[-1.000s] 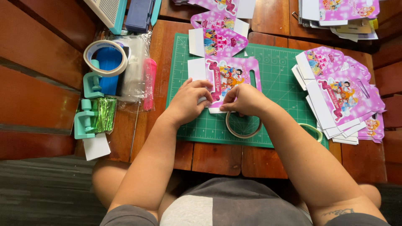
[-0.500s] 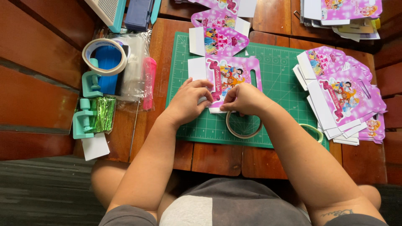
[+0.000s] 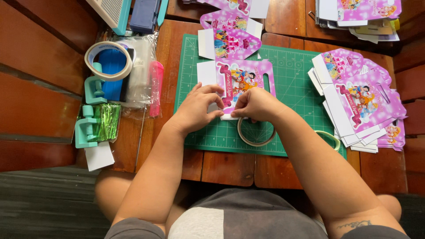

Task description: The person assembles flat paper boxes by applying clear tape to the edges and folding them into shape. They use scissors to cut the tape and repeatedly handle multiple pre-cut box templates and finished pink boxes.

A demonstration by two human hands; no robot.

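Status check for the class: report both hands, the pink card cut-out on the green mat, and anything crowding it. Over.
Left hand, right hand: both pinching pink card cut-out at its lower edge. Cut-out flat on green cutting mat. Tape roll beside the right hand.

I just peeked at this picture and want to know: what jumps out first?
Two hands, the left hand and right hand, press on a bright pink cartoon card cut-out in the middle of a green cutting mat. To the right sits a stack of matching pink cut-outs, and a tape roll lies on the mat just below the hands.
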